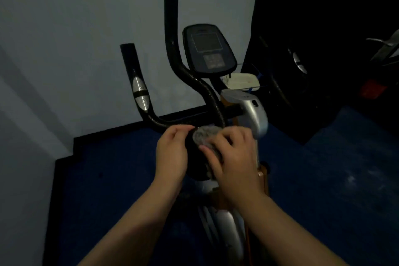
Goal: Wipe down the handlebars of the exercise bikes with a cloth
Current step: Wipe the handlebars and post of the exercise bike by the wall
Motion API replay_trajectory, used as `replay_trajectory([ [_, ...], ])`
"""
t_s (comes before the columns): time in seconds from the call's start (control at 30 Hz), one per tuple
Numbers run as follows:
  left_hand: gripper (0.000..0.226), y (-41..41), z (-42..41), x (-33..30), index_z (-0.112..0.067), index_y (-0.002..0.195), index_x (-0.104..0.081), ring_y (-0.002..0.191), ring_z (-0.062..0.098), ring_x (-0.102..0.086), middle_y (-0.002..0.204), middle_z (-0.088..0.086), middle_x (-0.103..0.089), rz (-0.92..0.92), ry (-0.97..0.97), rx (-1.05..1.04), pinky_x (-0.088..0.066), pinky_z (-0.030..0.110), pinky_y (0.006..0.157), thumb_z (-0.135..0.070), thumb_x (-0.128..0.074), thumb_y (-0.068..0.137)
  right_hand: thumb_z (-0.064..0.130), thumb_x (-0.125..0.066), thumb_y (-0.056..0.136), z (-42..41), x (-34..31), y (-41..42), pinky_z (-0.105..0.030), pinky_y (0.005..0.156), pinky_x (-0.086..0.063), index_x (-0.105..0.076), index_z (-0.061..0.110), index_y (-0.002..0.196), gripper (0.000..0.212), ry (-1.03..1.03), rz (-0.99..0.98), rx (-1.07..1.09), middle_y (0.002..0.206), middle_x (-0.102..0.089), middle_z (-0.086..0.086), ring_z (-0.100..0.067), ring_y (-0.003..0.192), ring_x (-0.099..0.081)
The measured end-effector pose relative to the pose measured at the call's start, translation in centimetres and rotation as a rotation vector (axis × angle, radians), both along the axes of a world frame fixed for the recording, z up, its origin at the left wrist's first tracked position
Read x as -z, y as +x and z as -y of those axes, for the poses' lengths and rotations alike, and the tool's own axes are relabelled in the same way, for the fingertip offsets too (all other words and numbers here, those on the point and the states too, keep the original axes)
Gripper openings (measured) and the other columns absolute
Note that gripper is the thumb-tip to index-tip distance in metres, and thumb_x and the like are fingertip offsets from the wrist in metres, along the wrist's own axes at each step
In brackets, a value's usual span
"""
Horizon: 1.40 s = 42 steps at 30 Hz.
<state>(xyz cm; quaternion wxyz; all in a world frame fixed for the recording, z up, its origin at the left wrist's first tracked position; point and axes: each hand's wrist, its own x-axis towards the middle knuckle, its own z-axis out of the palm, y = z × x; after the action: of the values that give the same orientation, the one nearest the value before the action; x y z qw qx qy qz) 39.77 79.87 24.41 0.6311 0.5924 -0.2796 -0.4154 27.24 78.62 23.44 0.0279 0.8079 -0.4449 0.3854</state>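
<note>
Both forearms reach in from below toward the exercise bike (248, 112). At the middle of its black handlebars (172, 124), the right hand (235, 157) curls its grip around a grey cloth (205, 136), while the left hand (172, 151) pinches the cloth's edge. Behind them stands the console (208, 49), before a pale wall (75, 39).

The room I see is dim and bluish. Toward two o'clock everything sinks into black. My view bends at the edges, detail is soft, and faint glints show on the silver grip plate (140, 93).
</note>
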Motion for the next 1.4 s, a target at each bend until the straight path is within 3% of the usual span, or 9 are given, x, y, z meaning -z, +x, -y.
replay_trajectory([
  [0.07, 0.020, 0.4, -0.1, 0.1, -0.021, 0.084, -0.071, 0.068, -0.003, -0.064, 0.079, -0.006, -0.070, 0.123, 0.012, 0.042, -0.046, 0.008, 0.055, -0.014, -0.053, 0.091, 0.033, -0.063, 0.086, 0.3, -0.3, -1.3, -0.023, 0.071, -0.032, -0.066, 0.015, 0.084, 0.018, -0.018, 0.053, -0.073, 0.086, -0.054, 0.000, -0.012, 0.087, -0.043],
  [0.23, 0.014, 1.3, 0.3, -0.9, -0.035, 0.086, -0.065, 0.080, -0.003, -0.061, 0.086, -0.014, -0.066, 0.561, -0.019, 0.053, -0.046, 0.013, 0.066, -0.021, -0.062, 0.085, 0.024, -0.062, 0.090, 6.3, -4.5, -1.8, -0.002, 0.073, -0.036, -0.059, 0.018, 0.089, 0.007, 0.209, 0.591, -0.018, 0.094, -0.050, 0.001, 0.007, 0.082, -0.048],
  [0.37, 0.024, 0.9, 2.5, -2.6, -0.029, 0.106, -0.063, 0.097, 0.010, -0.058, 0.105, -0.010, -0.064, 0.894, 0.008, 0.148, -0.049, 0.035, 0.087, -0.035, -0.064, 0.082, 0.019, -0.064, 0.089, 9.3, -3.0, 0.8, -0.001, 0.072, -0.035, -0.057, 0.018, 0.089, 0.007, 0.438, 0.484, -0.134, 0.103, -0.050, -0.005, 0.008, 0.083, -0.046],
  [0.47, 0.044, 1.0, 3.2, -2.1, -0.025, 0.125, -0.056, 0.111, 0.013, -0.051, 0.121, -0.006, -0.059, 1.053, 0.145, 0.259, -0.042, 0.037, 0.099, -0.050, -0.051, 0.089, 0.022, -0.064, 0.088, 7.7, 0.5, 0.0, -0.004, 0.071, -0.036, -0.056, 0.021, 0.083, 0.010, 0.398, 0.486, -0.169, 0.093, -0.051, -0.003, 0.005, 0.081, -0.048],
  [0.57, 0.038, 1.3, 3.3, -1.5, -0.025, 0.128, -0.054, 0.112, 0.015, -0.051, 0.123, -0.004, -0.059, 1.111, 0.160, 0.226, -0.039, 0.033, 0.098, -0.042, -0.043, 0.095, 0.030, -0.060, 0.088, 5.8, 2.5, -1.3, -0.006, 0.069, -0.038, -0.056, 0.024, 0.082, 0.010, 0.313, 0.503, -0.200, 0.088, -0.049, 0.004, 0.001, 0.080, -0.051],
  [0.8, 0.033, 1.3, 3.3, -1.6, -0.029, 0.127, -0.054, 0.106, 0.011, -0.051, 0.119, -0.008, -0.059, 1.112, 0.147, 0.213, -0.039, 0.032, 0.095, -0.032, -0.042, 0.097, 0.029, -0.058, 0.091, 11.2, -2.0, 2.1, -0.021, 0.061, -0.035, -0.051, 0.021, 0.082, 0.014, 0.249, 0.262, -0.181, 0.089, -0.044, 0.010, -0.004, 0.077, -0.048],
  [0.97, 0.032, 1.4, 3.2, -1.6, -0.029, 0.126, -0.055, 0.106, 0.009, -0.050, 0.118, -0.010, -0.060, 1.113, 0.125, 0.204, -0.038, 0.029, 0.096, -0.030, -0.042, 0.097, 0.027, -0.060, 0.088, 6.8, 1.5, -1.4, -0.007, 0.067, -0.037, -0.054, 0.024, 0.082, 0.010, 0.314, 0.364, -0.324, 0.086, -0.048, 0.012, 0.003, 0.078, -0.049],
  [1.13, 0.035, 1.5, 3.3, -1.2, -0.030, 0.128, -0.053, 0.108, 0.009, -0.049, 0.121, -0.010, -0.058, 1.095, 0.121, 0.222, -0.038, 0.030, 0.098, -0.033, -0.039, 0.096, 0.029, -0.058, 0.092, 12.8, -2.8, 2.7, -0.020, 0.061, -0.036, -0.050, 0.018, 0.079, 0.018, 0.245, 0.212, -0.211, 0.084, -0.047, 0.009, -0.002, 0.073, -0.045],
  [1.4, 0.035, 2.4, 3.7, -1.4, -0.034, 0.127, -0.049, 0.102, 0.008, -0.044, 0.115, -0.013, -0.052, 1.156, 0.125, 0.338, -0.031, 0.026, 0.089, -0.041, -0.037, 0.094, 0.038, -0.054, 0.089, 6.4, 2.1, -1.2, -0.010, 0.059, -0.037, -0.046, 0.030, 0.075, 0.018, 0.352, 0.488, -0.171, 0.073, -0.051, 0.006, -0.004, 0.066, -0.050],
])
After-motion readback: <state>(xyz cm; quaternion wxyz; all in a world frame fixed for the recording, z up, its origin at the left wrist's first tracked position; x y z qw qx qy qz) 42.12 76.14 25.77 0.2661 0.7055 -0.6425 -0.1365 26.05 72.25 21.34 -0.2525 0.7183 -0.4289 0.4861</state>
